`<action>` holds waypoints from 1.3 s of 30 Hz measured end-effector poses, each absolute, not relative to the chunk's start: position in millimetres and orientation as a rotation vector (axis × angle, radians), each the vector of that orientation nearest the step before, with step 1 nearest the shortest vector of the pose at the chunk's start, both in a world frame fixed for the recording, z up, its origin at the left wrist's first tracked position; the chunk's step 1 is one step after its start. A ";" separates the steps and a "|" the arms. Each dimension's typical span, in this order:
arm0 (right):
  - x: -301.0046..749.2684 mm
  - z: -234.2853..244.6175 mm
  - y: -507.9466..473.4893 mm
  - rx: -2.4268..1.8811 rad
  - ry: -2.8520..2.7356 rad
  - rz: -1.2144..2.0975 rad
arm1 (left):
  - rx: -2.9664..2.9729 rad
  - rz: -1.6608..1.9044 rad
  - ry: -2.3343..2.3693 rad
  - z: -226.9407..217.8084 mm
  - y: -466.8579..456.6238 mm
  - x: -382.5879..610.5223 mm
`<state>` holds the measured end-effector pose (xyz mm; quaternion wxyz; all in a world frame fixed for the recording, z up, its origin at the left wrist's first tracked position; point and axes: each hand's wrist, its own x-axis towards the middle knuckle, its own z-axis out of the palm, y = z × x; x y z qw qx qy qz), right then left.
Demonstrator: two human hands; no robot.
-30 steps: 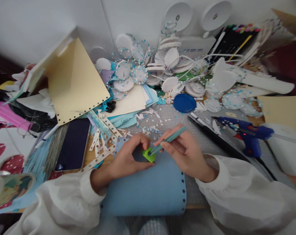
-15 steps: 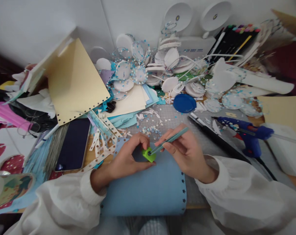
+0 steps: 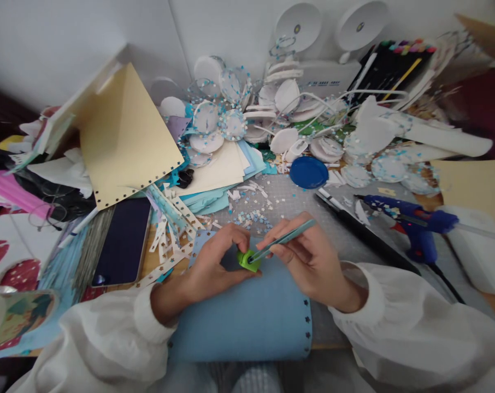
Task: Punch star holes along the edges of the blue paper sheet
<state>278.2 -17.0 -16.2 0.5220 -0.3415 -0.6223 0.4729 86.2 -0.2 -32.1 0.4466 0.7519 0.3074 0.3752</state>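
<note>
My left hand pinches a small green paper punch between thumb and fingers, just above a light blue paper sheet with star holes along its right edge. My right hand grips teal tweezers, whose tip is poked into the punch. Both hands are closed on what they hold. White sleeves cover both wrists.
A phone lies at left beside punched paper strips. A cream card sheet leans at back left. A blue lid, white paper discs, a blue glue gun and a marker set crowd the back and right.
My right hand and the tweezers have shifted slightly down and left; the tweezers lie a little flatter. My left hand stays on the green punch.
</note>
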 end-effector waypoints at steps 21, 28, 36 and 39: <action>275.4 -20.6 -18.9 -0.731 -1.563 0.772 | 1.732 0.859 0.857 -36.0 -1.8 87.6; 278.0 -17.1 -15.3 -0.707 -1.608 0.670 | 1.718 0.853 0.832 -36.2 -1.8 87.4; 283.0 -13.6 -12.2 -0.765 -1.472 0.861 | 1.786 0.895 0.821 -38.8 -2.9 86.7; 280.9 -18.3 -15.1 -0.750 -1.491 0.936 | 1.833 0.931 0.827 -39.1 -3.2 86.1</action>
